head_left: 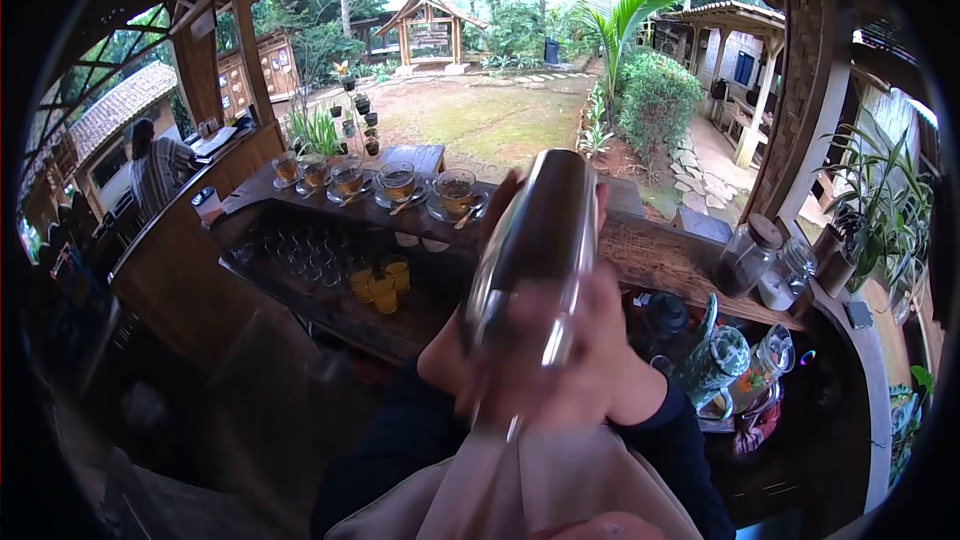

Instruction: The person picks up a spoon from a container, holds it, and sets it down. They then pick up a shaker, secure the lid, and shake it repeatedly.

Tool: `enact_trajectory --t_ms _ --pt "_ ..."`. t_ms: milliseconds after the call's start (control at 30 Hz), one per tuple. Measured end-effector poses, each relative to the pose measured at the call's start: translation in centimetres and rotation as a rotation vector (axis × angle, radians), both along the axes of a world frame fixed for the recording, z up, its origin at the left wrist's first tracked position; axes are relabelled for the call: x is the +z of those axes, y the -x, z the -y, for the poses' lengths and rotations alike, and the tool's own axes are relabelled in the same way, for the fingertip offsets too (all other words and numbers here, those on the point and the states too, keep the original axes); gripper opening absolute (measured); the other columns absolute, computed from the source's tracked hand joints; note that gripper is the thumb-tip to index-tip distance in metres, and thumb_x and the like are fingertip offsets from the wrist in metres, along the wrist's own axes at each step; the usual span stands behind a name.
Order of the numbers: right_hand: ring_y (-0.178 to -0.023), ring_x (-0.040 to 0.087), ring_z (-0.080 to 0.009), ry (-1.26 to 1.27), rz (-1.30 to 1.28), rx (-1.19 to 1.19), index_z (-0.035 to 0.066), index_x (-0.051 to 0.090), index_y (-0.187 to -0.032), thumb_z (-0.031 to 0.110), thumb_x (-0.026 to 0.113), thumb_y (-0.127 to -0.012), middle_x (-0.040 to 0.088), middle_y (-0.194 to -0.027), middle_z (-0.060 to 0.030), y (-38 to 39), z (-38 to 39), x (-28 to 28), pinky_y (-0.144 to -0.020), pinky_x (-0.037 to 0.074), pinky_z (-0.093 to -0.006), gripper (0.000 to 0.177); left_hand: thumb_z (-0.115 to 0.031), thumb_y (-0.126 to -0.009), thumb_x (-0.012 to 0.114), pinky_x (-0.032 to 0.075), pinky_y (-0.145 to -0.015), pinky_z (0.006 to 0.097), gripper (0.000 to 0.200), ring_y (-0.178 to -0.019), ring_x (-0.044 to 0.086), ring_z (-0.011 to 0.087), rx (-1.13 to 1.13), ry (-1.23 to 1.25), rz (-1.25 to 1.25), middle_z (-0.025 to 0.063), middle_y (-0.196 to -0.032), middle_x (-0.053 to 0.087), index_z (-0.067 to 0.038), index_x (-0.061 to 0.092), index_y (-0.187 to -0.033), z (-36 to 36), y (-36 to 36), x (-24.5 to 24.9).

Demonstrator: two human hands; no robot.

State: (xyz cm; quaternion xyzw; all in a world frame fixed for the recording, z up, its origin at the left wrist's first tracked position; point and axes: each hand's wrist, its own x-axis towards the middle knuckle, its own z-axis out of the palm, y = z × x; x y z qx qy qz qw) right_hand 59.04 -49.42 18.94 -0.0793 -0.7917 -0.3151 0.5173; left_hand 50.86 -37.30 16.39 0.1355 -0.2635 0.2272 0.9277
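A shiny metal shaker (545, 230) is held up, tilted, close to the camera at the centre. My right hand (595, 350) wraps round its right side. On its left side is my left hand (450, 355), partly behind the shaker and smeared by motion. Beyond the shaker, a row of glass cups with saucers, among them a cup of amber drink (456, 190), lines the wooden counter (660, 260). Glasses of orange drink (383, 292) stand on the lower shelf to the left.
Empty glasses (305, 258) stand left of the orange drinks. Lidded jars (748, 258), a green speckled pitcher (715, 360) and a glass pitcher (772, 355) are at the right. A person in a striped top (160, 175) is at the far left, beyond a wooden partition.
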Motion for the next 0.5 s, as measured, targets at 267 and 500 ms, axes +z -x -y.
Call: enact_trajectory --t_ms 267,500 --pt "-0.099 0.057 -0.0305 0.385 -0.396 0.048 0.006 0.062 -0.096 0.019 0.077 -0.059 0.061 -0.103 -0.0124 -3.1 -8.5 -2.4 -0.084 0.045 -0.0429 0.042 -0.041 -0.093 0.032 0.051 -0.084 0.0396 0.051 -0.096 0.060 0.0251 0.532 -0.139 -0.104 0.0119 -0.106 0.059 -0.001 0.047 -0.121 -7.9 -4.6 -8.5" --pt "-0.094 0.061 -0.0258 -0.155 0.063 0.048 0.018 0.063 -0.090 0.018 0.072 -0.064 0.063 -0.095 -0.0024 -2.6 1.9 0.6 -0.085 0.044 -0.0403 0.027 -0.050 -0.088 0.046 0.045 -0.093 0.0451 0.064 -0.115 0.049 0.0321 0.074 -0.276 0.035 0.0229 -0.127 0.045 -0.003 0.038 -0.132 2.0 -2.0 0.0"
